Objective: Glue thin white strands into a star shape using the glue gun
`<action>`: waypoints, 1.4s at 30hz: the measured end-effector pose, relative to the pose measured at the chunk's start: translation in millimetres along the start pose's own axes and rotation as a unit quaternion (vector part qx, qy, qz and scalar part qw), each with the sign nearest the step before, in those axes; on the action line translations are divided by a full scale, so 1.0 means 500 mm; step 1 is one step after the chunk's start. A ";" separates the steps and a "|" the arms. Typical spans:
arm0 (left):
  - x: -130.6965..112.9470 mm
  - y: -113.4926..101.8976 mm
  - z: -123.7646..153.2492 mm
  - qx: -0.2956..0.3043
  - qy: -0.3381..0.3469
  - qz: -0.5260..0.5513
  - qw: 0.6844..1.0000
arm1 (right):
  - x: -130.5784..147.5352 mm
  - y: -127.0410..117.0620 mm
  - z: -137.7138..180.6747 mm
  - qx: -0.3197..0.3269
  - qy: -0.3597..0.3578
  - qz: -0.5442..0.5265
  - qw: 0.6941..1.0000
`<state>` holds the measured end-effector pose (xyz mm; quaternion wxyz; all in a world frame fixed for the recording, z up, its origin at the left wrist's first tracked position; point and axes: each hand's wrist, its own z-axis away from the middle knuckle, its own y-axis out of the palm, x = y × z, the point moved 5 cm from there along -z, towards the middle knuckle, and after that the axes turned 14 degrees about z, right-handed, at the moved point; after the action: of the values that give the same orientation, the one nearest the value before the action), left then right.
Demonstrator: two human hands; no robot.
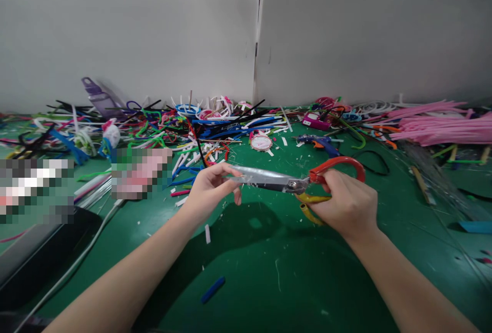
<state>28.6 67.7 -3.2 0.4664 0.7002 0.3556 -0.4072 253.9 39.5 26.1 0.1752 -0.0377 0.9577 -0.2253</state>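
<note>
right grip [348, 205]: I've got the scissors [265, 177] by the handles
left grip [215, 185]: pinching the blade end
scissors: between both grips, above the worktop [300, 282]
blue bit [213, 290]: nearer me than either grip

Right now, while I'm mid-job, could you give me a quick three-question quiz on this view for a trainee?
1. Which hand grips the handle end of the scissors?
2. True or false: in the picture, the purple bottle is left of the scissors.
3. What colour is the short strip nearest the picture's bottom edge? A) yellow B) blue C) orange

Key: 1. The right hand. 2. True. 3. B.
</note>
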 end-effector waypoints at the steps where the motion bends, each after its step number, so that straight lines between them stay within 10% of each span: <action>1: -0.001 0.000 0.000 -0.005 -0.003 -0.004 1.000 | -0.003 0.003 0.002 0.004 0.008 0.001 1.000; 9: -0.007 0.003 0.000 -0.025 -0.003 -0.014 1.000 | -0.026 0.038 0.017 0.067 0.089 -0.016 0.994; 42: -0.002 -0.001 0.001 -0.024 0.007 -0.019 1.000 | -0.009 0.014 0.008 0.011 -0.011 0.003 1.000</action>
<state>27.8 67.3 -2.4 0.4725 0.6851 0.3813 -0.4024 259.6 44.9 21.4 0.1872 -0.0352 0.9532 -0.2349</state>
